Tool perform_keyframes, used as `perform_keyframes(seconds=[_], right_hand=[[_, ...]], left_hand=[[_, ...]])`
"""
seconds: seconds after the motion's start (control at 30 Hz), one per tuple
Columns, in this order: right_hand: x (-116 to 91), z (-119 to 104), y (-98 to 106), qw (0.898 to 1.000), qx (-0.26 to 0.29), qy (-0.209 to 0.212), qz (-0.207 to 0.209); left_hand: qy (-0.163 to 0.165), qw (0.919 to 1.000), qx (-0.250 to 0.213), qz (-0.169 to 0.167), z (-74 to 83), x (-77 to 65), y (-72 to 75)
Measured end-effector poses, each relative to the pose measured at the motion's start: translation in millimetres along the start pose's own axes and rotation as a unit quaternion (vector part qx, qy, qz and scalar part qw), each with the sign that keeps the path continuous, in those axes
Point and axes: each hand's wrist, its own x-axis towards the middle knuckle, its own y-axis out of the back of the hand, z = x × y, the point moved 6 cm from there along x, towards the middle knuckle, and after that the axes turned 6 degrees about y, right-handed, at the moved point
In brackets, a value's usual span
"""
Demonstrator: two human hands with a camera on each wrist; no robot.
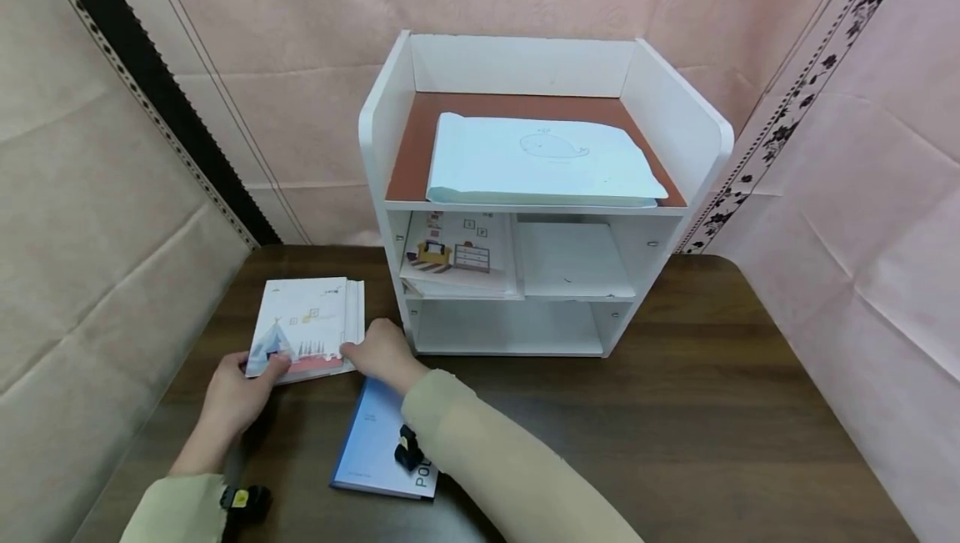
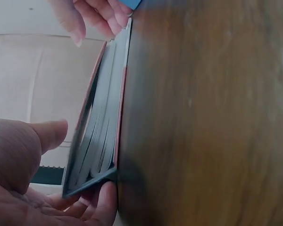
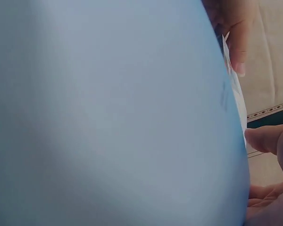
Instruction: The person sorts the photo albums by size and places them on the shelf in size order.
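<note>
A hardcover book (image 1: 306, 322) with a tent drawing on its pale cover lies on the table, left of the small white shelf. My left hand (image 1: 242, 389) holds its near-left corner, thumb over the cover. In the left wrist view, the left hand's fingers (image 2: 104, 205) curl at the book's spine end and its pages (image 2: 101, 117) show between the covers. My right hand (image 1: 386, 355) touches the right edge with its thumb. A blue book (image 1: 386, 443) lies closer, under the right forearm, and blocks much of the right wrist view.
The white shelf (image 1: 525, 67) stands at the back. Large pale sheets (image 1: 540, 163) with a whale drawing lie on its top. Illustrated books (image 1: 461, 255) and a white sheet or book (image 1: 573, 259) lie on the middle level. Pale curtains (image 1: 847, 259) hang around the brown table (image 1: 675, 426).
</note>
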Motion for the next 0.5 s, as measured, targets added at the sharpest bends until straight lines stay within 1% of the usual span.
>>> perform_keyframes(seconds=[0.13,0.2,0.27,0.33,0.4,0.5], right_hand=[[0.0,-0.7,0.8,1.000,-0.003,-0.010,0.001],[0.2,-0.3,0.6,1.000,-0.004,-0.014,0.002],[0.4,0.0,0.5,1.000,-0.007,-0.014,0.003],[1.0,0.4,0.2,1.000,-0.014,-0.010,0.005],[1.2,0.4,-0.5,1.000,-0.018,-0.009,0.005],[0.8,0.2,-0.8,1.000,-0.025,-0.009,0.005]], left_hand=[[-0.019,0.9995,-0.017,0.020,6.0,-0.9,-1.5],[-0.020,0.9992,-0.019,0.028,7.5,-0.7,-2.0],[-0.017,0.9992,-0.021,0.029,8.1,0.0,-2.3],[-0.009,0.9995,-0.024,0.019,7.4,0.4,-2.5],[0.003,0.9996,-0.027,0.002,5.7,1.4,-2.5],[0.026,0.9974,-0.047,-0.048,2.5,1.4,-3.4]])
